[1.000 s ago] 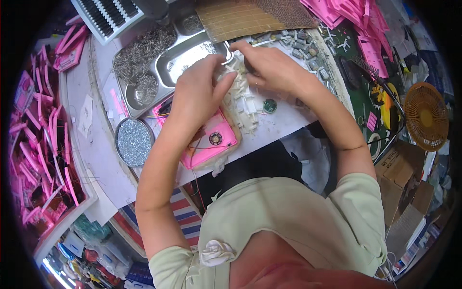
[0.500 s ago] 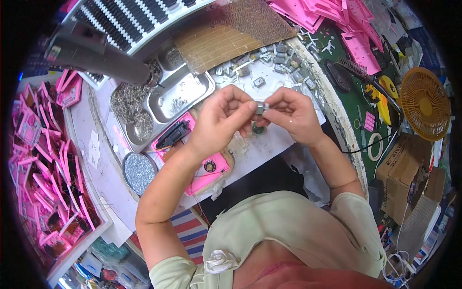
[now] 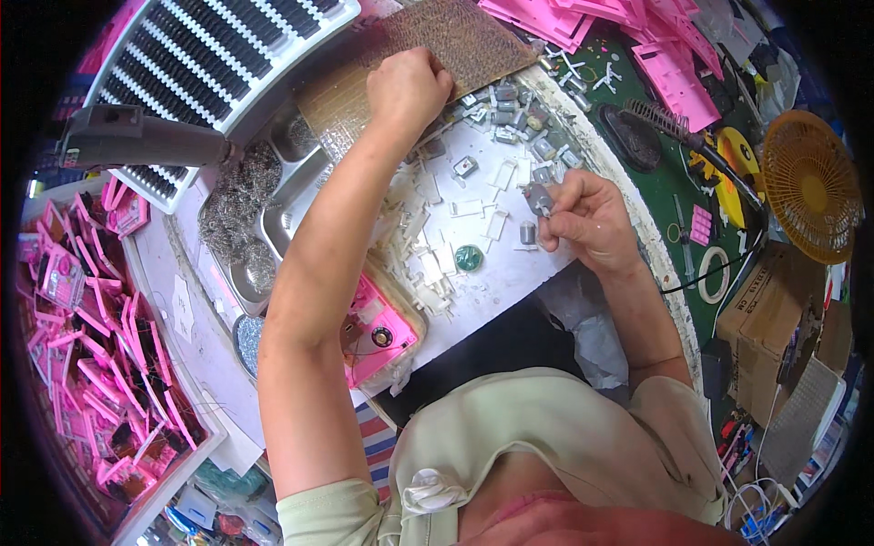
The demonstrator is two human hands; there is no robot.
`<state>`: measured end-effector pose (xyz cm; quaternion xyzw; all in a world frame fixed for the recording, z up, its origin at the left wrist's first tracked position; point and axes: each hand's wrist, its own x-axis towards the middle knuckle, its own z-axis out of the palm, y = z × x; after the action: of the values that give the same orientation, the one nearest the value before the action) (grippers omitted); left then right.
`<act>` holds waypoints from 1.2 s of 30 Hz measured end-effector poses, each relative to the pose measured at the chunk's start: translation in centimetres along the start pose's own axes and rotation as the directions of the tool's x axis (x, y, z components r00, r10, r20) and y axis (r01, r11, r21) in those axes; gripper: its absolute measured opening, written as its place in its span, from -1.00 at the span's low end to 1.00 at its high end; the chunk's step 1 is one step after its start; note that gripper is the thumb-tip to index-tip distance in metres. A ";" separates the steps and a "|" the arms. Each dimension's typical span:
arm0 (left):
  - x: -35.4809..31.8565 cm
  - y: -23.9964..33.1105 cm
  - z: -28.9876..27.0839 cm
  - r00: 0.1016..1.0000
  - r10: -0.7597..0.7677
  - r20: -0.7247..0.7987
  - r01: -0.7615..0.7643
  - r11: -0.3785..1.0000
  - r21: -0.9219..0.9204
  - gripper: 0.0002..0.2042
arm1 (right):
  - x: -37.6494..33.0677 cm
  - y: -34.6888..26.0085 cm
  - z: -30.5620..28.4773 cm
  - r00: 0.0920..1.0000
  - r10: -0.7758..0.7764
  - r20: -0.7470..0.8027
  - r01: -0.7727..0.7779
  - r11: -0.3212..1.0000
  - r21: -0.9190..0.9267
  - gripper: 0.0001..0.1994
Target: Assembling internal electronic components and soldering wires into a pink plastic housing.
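Note:
My right hand (image 3: 590, 223) pinches a small grey metal motor (image 3: 537, 198) between thumb and fingers, above the white work surface. My left hand (image 3: 410, 88) reaches far forward over a brown cardboard sheet (image 3: 464, 50), its fingers curled into a fist; what they hold, if anything, is hidden. Several loose motors (image 3: 505, 114) are heaped right of the cardboard, and one single motor (image 3: 465, 166) rests nearer. White plastic brackets (image 3: 469, 208) lie scattered between my arms, beside a small round green container (image 3: 469, 258).
A metal tray (image 3: 273, 223) of springs and a dish of small silvery parts (image 3: 248, 341) stand left, partly behind my arm. A grey power tool (image 3: 146, 141) hangs over the tray. A pink casing (image 3: 378, 341) lies nearby. Right are an orange-brown fan (image 3: 810, 187) and a cardboard box (image 3: 760, 314).
My left hand has left the motor and swung forward and left over the cardboard, now curled. My right hand keeps the motor and has shifted slightly right. The view has shifted a little.

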<state>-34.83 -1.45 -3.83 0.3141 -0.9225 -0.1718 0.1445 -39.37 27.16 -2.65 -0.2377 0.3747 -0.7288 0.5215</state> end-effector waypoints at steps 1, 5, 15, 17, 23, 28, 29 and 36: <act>0.0 -0.1 0.0 1.000 -0.008 0.005 0.008 1.000 -0.011 -0.78 | -0.1 0.0 -0.3 1.000 -0.012 0.007 0.012 1.000 -0.012 -0.84; 0.2 0.2 0.0 1.000 0.026 0.010 -0.027 0.999 0.026 -0.73 | -0.2 -0.3 -0.9 1.000 -0.025 0.010 0.025 0.998 -0.052 -0.84; 0.6 0.0 -0.2 1.000 0.008 -0.004 -0.008 0.998 0.060 -0.77 | -1.3 -1.8 0.6 0.999 0.039 0.007 -0.036 0.960 -0.276 -0.84; 1.0 -0.2 0.9 0.999 0.000 -0.053 0.006 0.994 0.109 -0.78 | -1.4 -1.7 1.2 0.998 0.063 -0.004 -0.060 0.929 -0.366 -0.84; 1.1 0.1 1.9 0.992 -0.007 -0.126 0.023 0.993 0.119 -0.80 | -1.8 -1.0 2.9 0.993 0.120 -0.013 -0.106 0.817 -0.566 -0.82; -0.1 -0.6 2.1 0.961 0.155 -0.227 -0.138 0.986 0.090 -0.83 | -1.2 0.3 3.8 0.991 0.129 -0.025 -0.103 0.651 -0.752 -0.77; -0.4 -1.0 2.2 0.931 0.222 -0.290 -0.203 0.975 0.094 -0.84 | -1.0 0.4 4.1 0.985 0.167 -0.049 -0.139 0.585 -0.799 -0.75; -10.2 1.2 -7.3 0.874 0.353 -0.333 -0.417 0.898 -0.142 -0.84 | 0.7 2.9 3.9 0.966 0.184 0.181 0.144 0.198 -0.969 -0.61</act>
<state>-24.95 4.16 1.61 0.1284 -0.9106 -0.1860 0.3460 -35.01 24.86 -2.66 -0.6011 0.6828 -0.2814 0.3055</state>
